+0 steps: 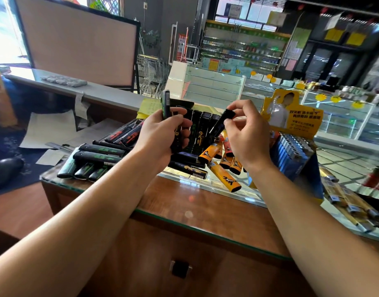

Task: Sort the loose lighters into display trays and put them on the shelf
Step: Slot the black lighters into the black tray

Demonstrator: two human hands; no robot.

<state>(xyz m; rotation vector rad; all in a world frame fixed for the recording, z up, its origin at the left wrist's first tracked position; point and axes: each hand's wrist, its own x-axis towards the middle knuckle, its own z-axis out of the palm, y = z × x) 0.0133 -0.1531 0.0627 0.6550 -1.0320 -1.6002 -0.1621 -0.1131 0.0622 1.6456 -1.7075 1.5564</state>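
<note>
Head view: my left hand point(163, 133) grips several black lighters point(178, 133); right hand point(246, 133) pinches one black lighter point(221, 123) above worktop point(184, 202).

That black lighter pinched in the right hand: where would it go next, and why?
Probably into the bunch of black lighters gripped in the left hand. The right hand pinches a black lighter tilted just beside that bunch, while orange lighters lie apart on the glass counter, so like seems gathered with like.
</note>
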